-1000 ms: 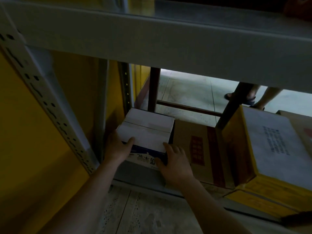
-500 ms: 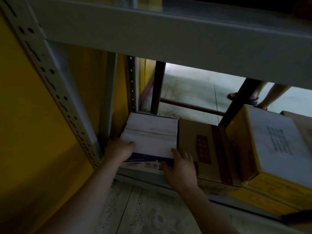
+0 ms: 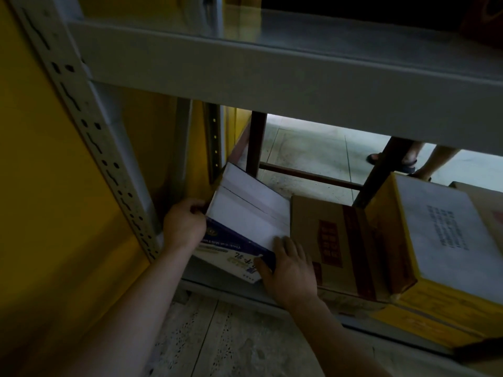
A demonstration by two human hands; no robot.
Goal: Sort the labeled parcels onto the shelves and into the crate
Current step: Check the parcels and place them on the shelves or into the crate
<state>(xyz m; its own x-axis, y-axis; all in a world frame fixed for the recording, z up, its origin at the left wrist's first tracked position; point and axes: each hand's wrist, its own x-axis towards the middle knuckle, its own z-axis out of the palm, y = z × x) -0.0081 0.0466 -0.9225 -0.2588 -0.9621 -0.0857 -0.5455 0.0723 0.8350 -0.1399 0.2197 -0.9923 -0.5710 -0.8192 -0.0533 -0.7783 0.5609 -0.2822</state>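
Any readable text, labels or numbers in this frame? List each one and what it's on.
Nothing can be read as words; the frame is dark.
White-and-blue box, front face: printed lines and handwritten marks, too blurred to read.
Brown carton, top: red printed block, unreadable.
Yellow box, white label: several lines of print, too small to read.

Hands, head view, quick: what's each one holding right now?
Left hand: holds the left edge of the white box, fingers curled.
Right hand: thumb and fingers clasp that box's near right corner.
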